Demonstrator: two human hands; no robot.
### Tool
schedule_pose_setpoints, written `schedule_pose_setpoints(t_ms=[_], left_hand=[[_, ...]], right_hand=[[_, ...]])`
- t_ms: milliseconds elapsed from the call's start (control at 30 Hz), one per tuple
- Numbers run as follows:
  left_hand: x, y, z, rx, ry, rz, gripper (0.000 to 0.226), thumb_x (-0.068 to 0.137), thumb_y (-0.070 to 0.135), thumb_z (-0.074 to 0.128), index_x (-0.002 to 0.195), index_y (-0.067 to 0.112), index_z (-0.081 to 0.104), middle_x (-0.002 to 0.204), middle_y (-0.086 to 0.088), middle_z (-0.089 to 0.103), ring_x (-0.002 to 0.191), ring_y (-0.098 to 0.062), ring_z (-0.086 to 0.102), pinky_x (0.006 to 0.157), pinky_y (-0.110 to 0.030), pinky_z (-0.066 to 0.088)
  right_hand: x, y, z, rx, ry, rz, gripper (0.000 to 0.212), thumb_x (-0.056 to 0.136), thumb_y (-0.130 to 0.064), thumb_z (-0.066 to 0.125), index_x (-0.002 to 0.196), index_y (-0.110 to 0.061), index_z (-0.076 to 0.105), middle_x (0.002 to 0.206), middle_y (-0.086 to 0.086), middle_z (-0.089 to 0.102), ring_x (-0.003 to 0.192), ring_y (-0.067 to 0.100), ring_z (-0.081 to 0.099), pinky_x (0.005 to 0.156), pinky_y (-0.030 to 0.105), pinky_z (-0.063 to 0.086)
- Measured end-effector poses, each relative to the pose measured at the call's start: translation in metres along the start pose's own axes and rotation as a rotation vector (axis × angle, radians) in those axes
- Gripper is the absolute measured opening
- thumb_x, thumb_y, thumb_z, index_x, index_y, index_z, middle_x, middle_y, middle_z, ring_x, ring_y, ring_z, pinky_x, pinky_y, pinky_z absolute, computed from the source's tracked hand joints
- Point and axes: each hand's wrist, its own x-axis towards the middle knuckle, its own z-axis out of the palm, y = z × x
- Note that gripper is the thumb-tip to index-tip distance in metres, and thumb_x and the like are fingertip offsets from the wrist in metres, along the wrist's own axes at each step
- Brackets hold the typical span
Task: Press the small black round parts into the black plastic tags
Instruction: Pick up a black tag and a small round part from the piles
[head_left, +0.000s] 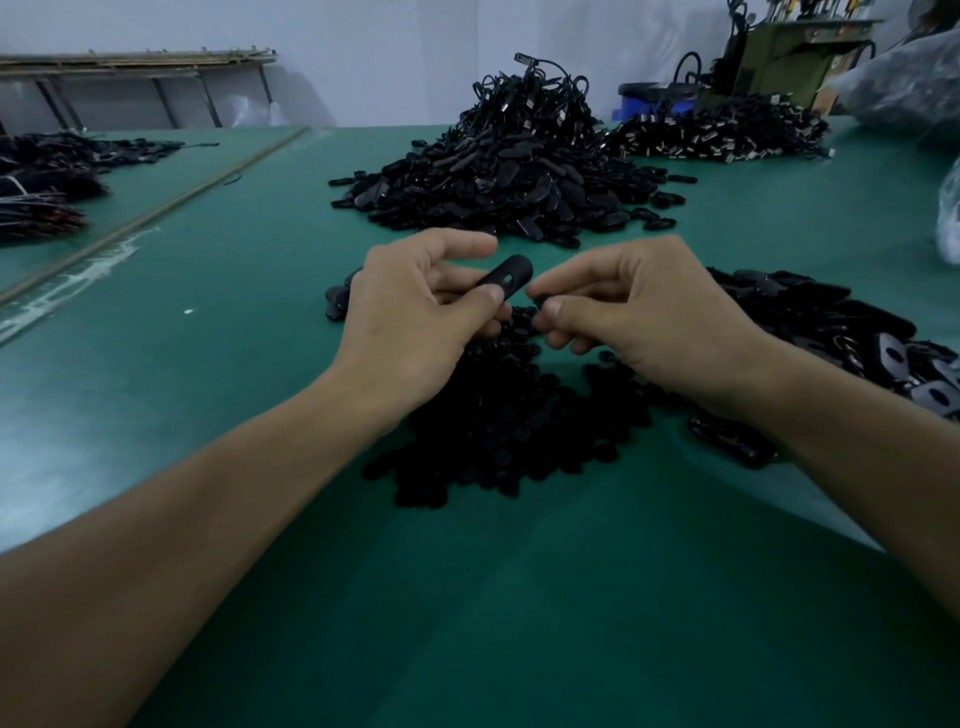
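Left hand (415, 312) pinches a smooth, oblong black plastic tag (506, 278) above the green tabletop (260, 364). Right hand (639, 312) fingers (571, 280) curl, pinching a small round part (540, 300) beside the tag's hole.

Can't really make out the small black round plastic part (539, 300), mostly buried under the thumb of the right hand (649, 322). Also chopped off by the right edge: flat pile of black plastic tags (831, 322).
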Motion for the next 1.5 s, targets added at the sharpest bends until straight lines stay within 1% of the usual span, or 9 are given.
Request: schedule_pose_setpoints(t_ms=[100,167,333,567,800,967,1200,1333,1500], left_hand=[[-0.001,0.002,0.000,0.022,0.013,0.010,0.022,0.089,-0.002,0.071,0.096,0.019,0.070,0.084,0.000,0.077,0.077,-0.015,0.076,0.074,-0.028,0.062],[-0.001,0.004,0.001,0.019,0.002,0.008,0.023,0.088,-0.003,0.071,0.092,0.019,0.072,0.083,-0.001,0.077,0.077,-0.016,0.076,0.074,-0.028,0.062],[-0.003,0.006,0.001,0.028,-0.014,0.021,0.029,0.085,0.000,0.075,0.091,0.028,0.075,0.084,0.002,0.079,0.078,-0.016,0.077,0.078,-0.029,0.062],[-0.004,0.006,0.003,0.055,-0.021,0.027,0.029,0.082,0.001,0.078,0.091,0.028,0.076,0.084,0.001,0.079,0.079,-0.018,0.077,0.081,-0.036,0.062],[-0.005,0.009,0.005,0.073,-0.045,0.038,0.029,0.082,-0.001,0.078,0.094,0.025,0.076,0.086,0.001,0.079,0.080,-0.013,0.075,0.081,-0.030,0.061],[-0.007,0.010,0.007,0.101,-0.068,0.071,0.029,0.083,-0.001,0.077,0.094,0.026,0.075,0.088,0.003,0.078,0.081,-0.008,0.074,0.082,-0.027,0.059],[-0.008,0.009,0.008,0.138,-0.062,0.099,0.026,0.084,0.002,0.074,0.094,0.027,0.075,0.088,0.005,0.078,0.083,-0.007,0.074,0.082,-0.028,0.059],[-0.012,0.011,0.010,0.280,-0.040,0.190,0.022,0.083,0.007,0.074,0.097,0.024,0.076,0.084,0.012,0.076,0.078,0.002,0.071,0.076,-0.015,0.055],[-0.015,0.015,0.009,0.478,-0.015,0.291,0.021,0.082,0.008,0.073,0.098,0.020,0.077,0.077,0.019,0.070,0.077,0.003,0.068,0.074,-0.011,0.052]], right_hand=[[0.000,-0.002,0.000,0.106,-0.005,0.019,0.015,0.092,-0.002,0.066,0.100,-0.014,0.070,0.082,0.002,0.077,0.074,0.012,0.073,0.071,0.021,0.059],[0.000,-0.002,0.001,0.115,0.012,0.016,0.013,0.092,-0.001,0.066,0.101,-0.012,0.067,0.082,0.002,0.077,0.074,0.012,0.073,0.072,0.023,0.060],[-0.001,-0.005,0.002,0.116,0.055,0.018,0.010,0.090,0.001,0.068,0.091,-0.008,0.071,0.080,0.009,0.076,0.070,0.015,0.072,0.069,0.024,0.060],[-0.002,-0.005,0.002,-0.103,0.177,-0.052,0.010,0.088,-0.015,0.074,0.086,-0.025,0.076,0.073,-0.002,0.072,0.068,0.007,0.065,0.066,0.024,0.055],[-0.001,-0.010,0.004,-0.180,0.161,-0.087,0.013,0.087,-0.013,0.075,0.087,-0.026,0.072,0.074,-0.009,0.072,0.070,0.000,0.068,0.068,0.017,0.052],[-0.003,-0.012,0.004,-0.246,0.153,-0.141,0.019,0.088,-0.011,0.073,0.082,-0.029,0.071,0.071,-0.010,0.070,0.069,0.001,0.067,0.069,0.018,0.055],[-0.005,-0.014,0.004,-0.283,0.166,-0.165,0.018,0.084,-0.012,0.077,0.080,-0.028,0.070,0.066,-0.009,0.069,0.065,-0.004,0.066,0.061,0.009,0.048],[-0.006,-0.014,0.006,-0.277,0.194,-0.152,0.018,0.084,-0.012,0.078,0.079,-0.024,0.065,0.063,-0.003,0.070,0.061,0.001,0.067,0.059,0.017,0.054],[-0.007,-0.017,0.012,-0.262,0.119,-0.159,0.019,0.089,-0.007,0.069,0.086,-0.024,0.063,0.068,-0.003,0.073,0.065,0.004,0.069,0.065,0.028,0.058]])
